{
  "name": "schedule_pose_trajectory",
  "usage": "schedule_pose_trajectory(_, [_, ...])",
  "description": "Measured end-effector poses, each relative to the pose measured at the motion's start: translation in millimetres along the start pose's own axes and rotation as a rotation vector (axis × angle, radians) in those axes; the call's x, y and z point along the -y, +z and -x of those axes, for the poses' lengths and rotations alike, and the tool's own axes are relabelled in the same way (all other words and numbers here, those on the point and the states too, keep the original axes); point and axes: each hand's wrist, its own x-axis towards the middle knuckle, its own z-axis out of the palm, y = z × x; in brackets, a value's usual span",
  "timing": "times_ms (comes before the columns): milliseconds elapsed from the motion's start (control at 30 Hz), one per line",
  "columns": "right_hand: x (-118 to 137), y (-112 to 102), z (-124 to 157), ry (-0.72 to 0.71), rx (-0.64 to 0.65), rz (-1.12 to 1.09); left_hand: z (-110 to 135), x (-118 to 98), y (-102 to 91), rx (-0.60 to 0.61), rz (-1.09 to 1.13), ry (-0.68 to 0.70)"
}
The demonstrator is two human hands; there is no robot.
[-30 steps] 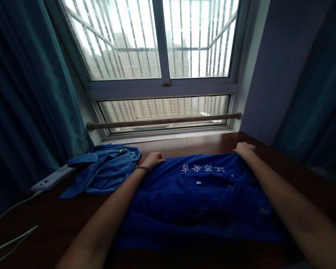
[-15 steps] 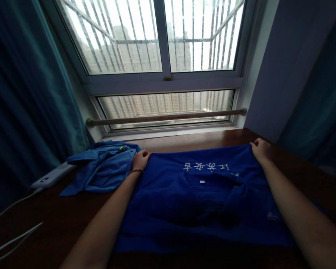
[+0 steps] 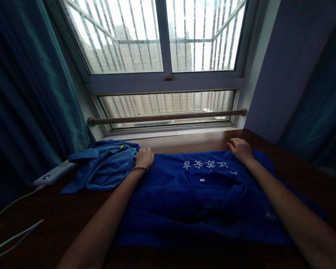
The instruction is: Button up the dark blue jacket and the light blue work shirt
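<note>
A royal-blue shirt (image 3: 168,201) lies spread in front of me, with its collar toward the middle and white characters (image 3: 205,164) printed near its far edge. My left hand (image 3: 145,157) rests on the far left corner of the shirt, back of the hand up, its fingertips bent over and partly hidden. My right hand (image 3: 240,148) is over the far edge, right of the characters. Its fingers are slightly bent and point left, with no cloth visibly pinched. To the right of that hand, the shirt's edge lies loose.
A lighter blue crumpled garment (image 3: 109,164) lies left of my left hand. Beyond it are a white power strip (image 3: 56,173) and white cables (image 3: 16,239) on the dark wooden surface (image 3: 58,220). A rail (image 3: 168,118) crosses below the window; curtains (image 3: 25,93) hang at both sides.
My right hand has let go of the shirt's far right corner and moved left along the edge. That corner has dropped loose. My left hand has turned flatter over its corner.
</note>
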Motion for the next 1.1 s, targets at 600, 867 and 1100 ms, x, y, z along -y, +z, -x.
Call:
schedule_pose_trajectory(600, [-111.2,37.0,15.3,0.235,0.415,0.145,27.6,-27.2,30.5,0.216,0.059,-0.113])
schedule_pose_trajectory(867, [-41.5,-10.1,4.7,-0.016,-0.115,0.068,29.4,-29.7,28.6,0.204,0.047,-0.108])
schedule_pose_trajectory(1100, [51.3,5.0,24.1,-0.445,0.377,-0.154,28.6,-29.3,25.6,0.248,0.042,-0.104])
